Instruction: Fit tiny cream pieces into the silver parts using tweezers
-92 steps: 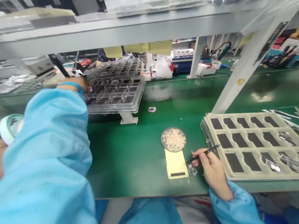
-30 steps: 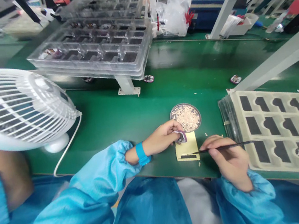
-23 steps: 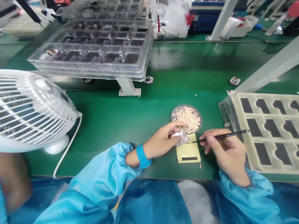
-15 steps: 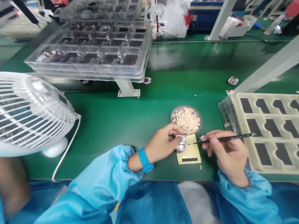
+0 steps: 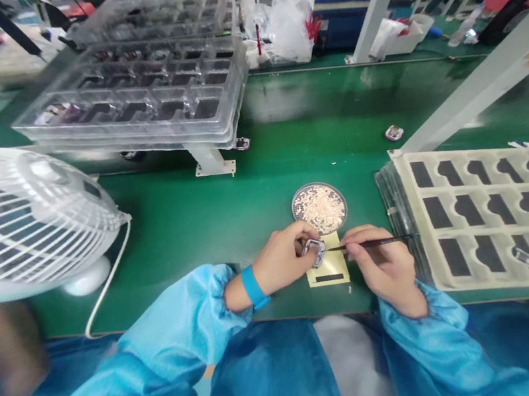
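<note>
Both hands narrow: my left hand [image 5: 280,261] pinches 1 part [image 5: 314,253], over 1 yellow pad [image 5: 334,266]; my right hand [image 5: 383,264] grips 1 black stick [image 5: 391,240] pen-style, tip at the part, contact can't tell. Right side, 1 beige tray [image 5: 461,219], 3 rows of 5 slots, 4 metal pieces [image 5: 528,259] in it. Just past the pad, 1 dish [image 5: 319,207] of pale bits. Left, 1 fan [image 5: 29,217]. Farther, 2 loose parts [image 5: 393,132] on the worktop [image 5: 199,229], then stacked clear trays [image 5: 141,127].
</note>
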A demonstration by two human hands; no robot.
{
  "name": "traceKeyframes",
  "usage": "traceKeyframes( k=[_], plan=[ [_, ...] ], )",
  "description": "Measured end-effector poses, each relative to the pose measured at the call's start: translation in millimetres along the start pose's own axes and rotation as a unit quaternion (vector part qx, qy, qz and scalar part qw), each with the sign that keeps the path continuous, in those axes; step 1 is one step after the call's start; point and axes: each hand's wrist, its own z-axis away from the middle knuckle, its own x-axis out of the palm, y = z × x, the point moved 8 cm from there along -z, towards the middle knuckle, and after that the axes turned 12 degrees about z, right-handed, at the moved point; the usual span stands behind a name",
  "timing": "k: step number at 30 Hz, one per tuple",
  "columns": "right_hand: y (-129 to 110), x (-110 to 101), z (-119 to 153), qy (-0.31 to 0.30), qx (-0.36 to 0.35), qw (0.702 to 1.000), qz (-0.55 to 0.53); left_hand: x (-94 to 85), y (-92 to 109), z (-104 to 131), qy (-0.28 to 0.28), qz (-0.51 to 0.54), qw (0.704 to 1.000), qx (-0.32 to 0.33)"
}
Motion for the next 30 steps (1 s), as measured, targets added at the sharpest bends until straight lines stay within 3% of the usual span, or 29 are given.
traceKeyframes(
  k=[16,22,27,30],
  plan=[
    [-6,6,-6,-0.028,-0.033,0.998,0.038,3.1,6,2,-0.012,-0.051,0.999,0.013],
    [-13,7,-7,-0.031,-0.064,0.996,0.055,0.9,1,1,-0.006,-0.019,1.0,0.005],
    [-13,0,-2,-0.001,-0.067,0.998,-0.002,-4.3,-5,-1,0.02,0.033,0.999,-0.008],
    [-10,4,-1,-0.025,-0.056,0.998,0.003,-5.1,-4,-1,0.027,0.061,0.998,-0.005]
  ],
)
